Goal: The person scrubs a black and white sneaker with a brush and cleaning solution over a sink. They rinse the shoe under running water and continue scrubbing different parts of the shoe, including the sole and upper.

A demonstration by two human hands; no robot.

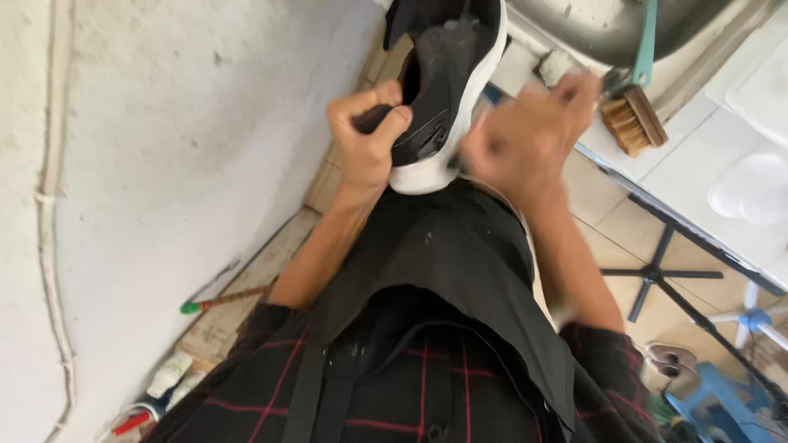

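Beside the steel sink (574,25), your left hand (367,139) gripped the black shoe (439,82); your blurred right hand's (525,135) fingers pressed its heel, grip unclear.

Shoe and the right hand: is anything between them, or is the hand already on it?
Nothing visible. The right hand, motion-blurred, sits against the white sole of the black shoe, which the left hand grips. The scrub brush lies farther right.

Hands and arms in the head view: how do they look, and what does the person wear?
Both hands, left and right, are bare, with no gloves. The forearms are bare too. Dark sleeves with thin red checks are pushed up to the elbows. A black apron hangs in front. The right hand is blurred.
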